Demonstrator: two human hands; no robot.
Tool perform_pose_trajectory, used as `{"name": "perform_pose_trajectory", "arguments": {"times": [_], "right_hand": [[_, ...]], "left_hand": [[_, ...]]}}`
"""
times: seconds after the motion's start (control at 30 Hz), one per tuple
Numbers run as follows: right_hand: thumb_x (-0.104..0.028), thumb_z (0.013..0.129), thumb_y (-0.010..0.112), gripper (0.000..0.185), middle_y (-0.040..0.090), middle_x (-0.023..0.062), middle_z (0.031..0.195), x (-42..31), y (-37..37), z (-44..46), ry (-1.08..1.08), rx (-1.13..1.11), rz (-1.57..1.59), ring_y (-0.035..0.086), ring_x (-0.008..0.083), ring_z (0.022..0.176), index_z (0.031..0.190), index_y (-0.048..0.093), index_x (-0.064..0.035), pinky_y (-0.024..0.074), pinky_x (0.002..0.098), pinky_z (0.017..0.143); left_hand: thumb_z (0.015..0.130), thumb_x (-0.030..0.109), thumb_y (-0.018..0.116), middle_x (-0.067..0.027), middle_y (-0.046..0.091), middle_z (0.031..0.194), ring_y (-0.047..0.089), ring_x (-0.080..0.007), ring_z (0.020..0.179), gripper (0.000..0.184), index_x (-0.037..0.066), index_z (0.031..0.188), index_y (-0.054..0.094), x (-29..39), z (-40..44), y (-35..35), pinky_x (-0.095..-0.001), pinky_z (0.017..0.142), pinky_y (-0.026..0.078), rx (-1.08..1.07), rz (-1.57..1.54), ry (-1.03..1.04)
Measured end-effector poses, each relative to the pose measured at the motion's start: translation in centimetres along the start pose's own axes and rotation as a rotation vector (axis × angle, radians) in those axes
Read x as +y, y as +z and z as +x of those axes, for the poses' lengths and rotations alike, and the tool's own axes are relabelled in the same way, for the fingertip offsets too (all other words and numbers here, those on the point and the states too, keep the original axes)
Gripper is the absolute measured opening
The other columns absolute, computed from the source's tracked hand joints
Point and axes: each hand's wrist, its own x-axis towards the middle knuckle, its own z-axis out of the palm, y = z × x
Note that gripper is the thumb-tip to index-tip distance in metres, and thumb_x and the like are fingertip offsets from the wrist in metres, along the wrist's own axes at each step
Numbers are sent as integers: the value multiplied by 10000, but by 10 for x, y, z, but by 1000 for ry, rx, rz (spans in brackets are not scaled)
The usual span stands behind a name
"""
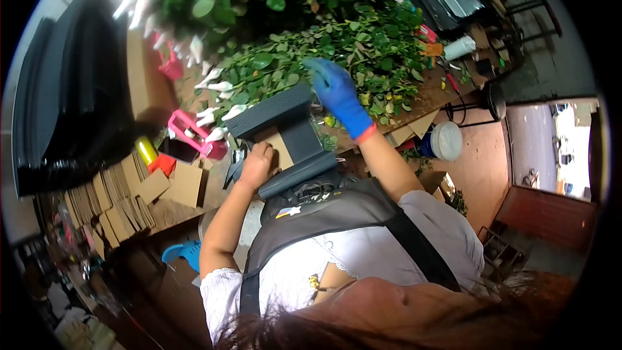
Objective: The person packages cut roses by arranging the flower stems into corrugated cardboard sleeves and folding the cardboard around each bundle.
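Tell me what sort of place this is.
Probably a flower-packing workshop: leafy stems with white-covered ends lie heaped on a workbench, near stacked cardboard pieces.

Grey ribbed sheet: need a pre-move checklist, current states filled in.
1. Grey ribbed sheet opened out: ok, ribbed sides raised, cardboard piece visible inside.
2. Left hand at the cardboard piece: ok, fingers over its near-left part.
3. Both hands gloved: not ok; right hand wears a blue glove, left is bare.
4. Right hand free of the leafy stems: cannot tell; it is against the foliage in view, grip unclear.
5. Pink tool clear of the left hand: ok, they are apart.
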Motion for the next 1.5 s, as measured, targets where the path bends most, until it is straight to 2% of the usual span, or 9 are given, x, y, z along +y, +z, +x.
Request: {"name": "perform_pose_trajectory", "arguments": {"times": [0.13, 0.33, 0.63, 0.73, 0.8, 0.97, 1.07, 1.33, 1.5], "right_hand": [[-140, 877, 598, 368, 613, 132, 1296, 122, 41, 2, -284, -236, -674, 594, 313, 1158, 1240, 648, -166, 486, 409, 993], [-214, 925, 611, 182, 682, 73, 1001, 59, -37, 40, -296, 117, -139, 647, 322, 902, 1095, 662, -170, 527, 440, 778], [-336, 886, 635, 343, 628, 93, 1269, 126, 53, 25, -270, -562, -505, 633, 300, 1089, 1188, 676, -178, 514, 452, 932], [-269, 833, 681, 333, 617, 80, 1290, 101, 29, 42, -150, -286, -384, 615, 287, 1129, 1146, 686, -156, 493, 441, 973], [-39, 759, 671, 391, 672, 68, 1207, 54, -24, 42, -446, 140, -330, 641, 310, 1067, 1142, 657, -114, 529, 416, 889], [-137, 789, 698, 336, 658, 77, 1118, 59, -75, 40, -334, -179, -367, 634, 302, 996, 1118, 635, -116, 514, 427, 877], [-148, 820, 672, 308, 652, 100, 1033, 18, -108, 24, -500, 32, -200, 638, 328, 937, 1124, 632, -117, 520, 445, 825], [-166, 845, 673, 321, 703, 109, 1036, 83, -57, -104, -124, -943, -572, 690, 308, 954, 1160, 682, -225, 551, 437, 784], [-153, 853, 677, 330, 713, 89, 1030, 101, -29, -115, -130, -1088, -740, 700, 265, 951, 1174, 670, -227, 541, 420, 784]], "left_hand": [[639, 123, 860, -162, 557, 1159, 547, -377, 1105, 539, 24, 1112, 620, 5, -3, -4, -427, 947, 490, 16, -49, -2], [663, 101, 848, -152, 555, 1142, 545, -364, 1109, 513, 24, 1122, 631, 10, -2, -3, -421, 958, 480, 20, -92, -52], [715, 122, 798, -157, 555, 1163, 535, -365, 1135, 465, 15, 1145, 657, 8, -3, -2, -420, 980, 471, 27, -63, -30], [721, 119, 796, -158, 566, 1147, 551, -363, 1112, 457, 18, 1147, 666, 4, -7, 6, -417, 974, 474, 75, -79, -21], [726, 115, 794, -155, 570, 1143, 555, -361, 1110, 449, 20, 1147, 670, 6, -7, 5, -415, 973, 475, 71, -79, -36], [741, 162, 807, -153, 573, 1154, 551, -362, 1120, 449, 17, 1144, 670, 4, -13, 7, -417, 971, 475, 56, -90, -44], [743, 219, 823, -161, 575, 1162, 547, -373, 1123, 488, 17, 1157, 659, 2, -4, 9, -425, 971, 472, 79, -125, -53], [710, 244, 858, -173, 570, 1322, 542, -374, 1182, 912, 74, 1473, 386, -9, -17, 19, -424, 989, 458, 134, -318, -189], [712, 229, 851, -146, 582, 1230, 540, -346, 1126, 357, 118, 1041, 768, -1, -14, 14, -424, 970, 462, 111, -261, -117]]}}
